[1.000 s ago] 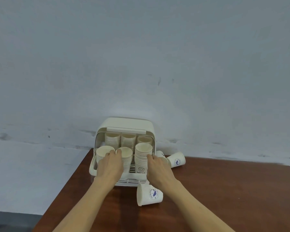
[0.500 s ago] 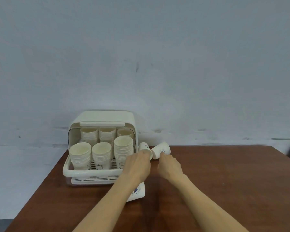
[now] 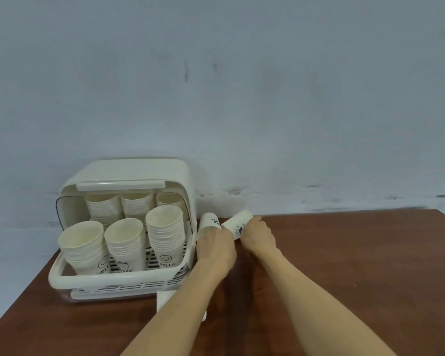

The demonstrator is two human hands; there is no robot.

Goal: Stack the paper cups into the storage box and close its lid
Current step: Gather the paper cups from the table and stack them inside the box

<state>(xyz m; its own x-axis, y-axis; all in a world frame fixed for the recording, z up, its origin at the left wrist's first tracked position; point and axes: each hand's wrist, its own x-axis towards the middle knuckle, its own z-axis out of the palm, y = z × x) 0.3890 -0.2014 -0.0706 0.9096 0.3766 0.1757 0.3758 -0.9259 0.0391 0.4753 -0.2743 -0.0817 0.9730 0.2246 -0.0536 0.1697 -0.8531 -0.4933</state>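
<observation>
A cream storage box [image 3: 62, 281] stands at the table's back left with its lid [image 3: 129, 173] raised. Inside are several stacks of white paper cups [image 3: 165, 237]. To the right of the box lie two loose cups on their sides. My left hand [image 3: 215, 246] grips the nearer one, a cup with black print [image 3: 210, 220]. My right hand [image 3: 257, 233] grips the other, a cup with a blue mark [image 3: 238, 223]. A third loose cup [image 3: 165, 299] lies in front of the box, mostly hidden under my left forearm.
The brown wooden table [image 3: 344, 278] meets a pale wall [image 3: 242, 98] at the back. Its left edge runs diagonally just left of the box. A small speck lies on the table at the right.
Both hands left the cup stacks in the box and moved right to the two loose cups beside it, where they now hold one each. The view has shifted right.
</observation>
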